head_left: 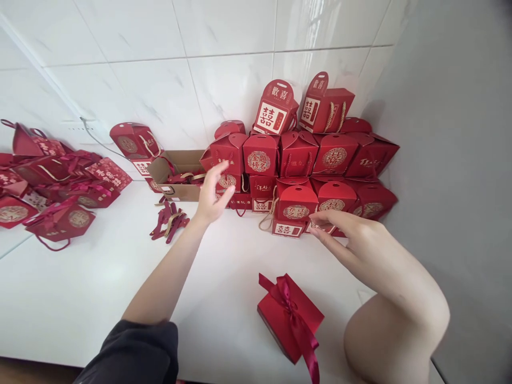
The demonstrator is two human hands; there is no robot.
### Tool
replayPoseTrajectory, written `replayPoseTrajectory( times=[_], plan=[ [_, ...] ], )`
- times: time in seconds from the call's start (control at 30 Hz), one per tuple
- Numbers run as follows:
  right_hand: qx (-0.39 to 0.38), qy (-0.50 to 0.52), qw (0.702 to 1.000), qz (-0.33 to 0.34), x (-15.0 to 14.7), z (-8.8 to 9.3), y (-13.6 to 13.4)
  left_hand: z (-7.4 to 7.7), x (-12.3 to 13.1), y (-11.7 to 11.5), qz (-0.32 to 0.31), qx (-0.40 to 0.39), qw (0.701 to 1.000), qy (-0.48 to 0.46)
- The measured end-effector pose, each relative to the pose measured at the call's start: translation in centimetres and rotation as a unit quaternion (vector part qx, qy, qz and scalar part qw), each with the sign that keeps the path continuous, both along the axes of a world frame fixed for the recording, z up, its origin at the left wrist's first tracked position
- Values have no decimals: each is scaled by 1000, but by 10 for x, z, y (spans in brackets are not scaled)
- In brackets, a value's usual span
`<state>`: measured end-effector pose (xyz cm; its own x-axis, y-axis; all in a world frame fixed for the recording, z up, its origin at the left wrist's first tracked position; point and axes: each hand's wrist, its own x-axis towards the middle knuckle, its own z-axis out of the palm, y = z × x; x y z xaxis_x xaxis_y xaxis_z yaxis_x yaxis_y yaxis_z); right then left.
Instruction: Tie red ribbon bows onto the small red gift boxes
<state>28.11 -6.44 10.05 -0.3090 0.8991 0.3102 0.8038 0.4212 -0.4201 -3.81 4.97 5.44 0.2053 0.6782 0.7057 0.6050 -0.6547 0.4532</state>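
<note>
My left hand (216, 194) is raised in front of the left part of a stack of red gift boxes, thumb and fingers apart and nothing between them. Nearest to it is a red box with a rope handle (229, 152). At the stack's right part, my right hand (352, 234) reaches toward a red box with a gold round emblem (296, 204). Its thumb and fingertips curve with a small gap; whether they touch the box I cannot tell. On the white table below lies a red box tied with a magenta ribbon bow (291, 317).
Against the tiled wall stands an open cardboard carton (184, 192) with red strips inside. A pile of dark red and gold strips (168, 221) lies before it. More red gift boxes (66, 218) crowd the left side. A grey panel (452, 160) borders the right.
</note>
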Motion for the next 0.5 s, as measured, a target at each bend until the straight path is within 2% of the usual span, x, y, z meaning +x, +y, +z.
replayPoseTrajectory(
  times=[0.07,0.2,0.27,0.4,0.5],
  plan=[
    [0,-5,1000,2,-1,1,-2,-19,7,-23,-16,-34,999,19],
    [12,-16,1000,11,-6,3,-9,-65,23,-70,-75,-166,982,53],
    [14,-15,999,26,-8,4,-15,-87,25,-86,-79,-211,973,55],
    [5,-5,998,55,-9,7,-29,-121,12,-95,-53,-244,967,47],
    [-17,-24,996,78,-4,5,-41,-134,2,-88,-53,-252,964,66]
  ],
)
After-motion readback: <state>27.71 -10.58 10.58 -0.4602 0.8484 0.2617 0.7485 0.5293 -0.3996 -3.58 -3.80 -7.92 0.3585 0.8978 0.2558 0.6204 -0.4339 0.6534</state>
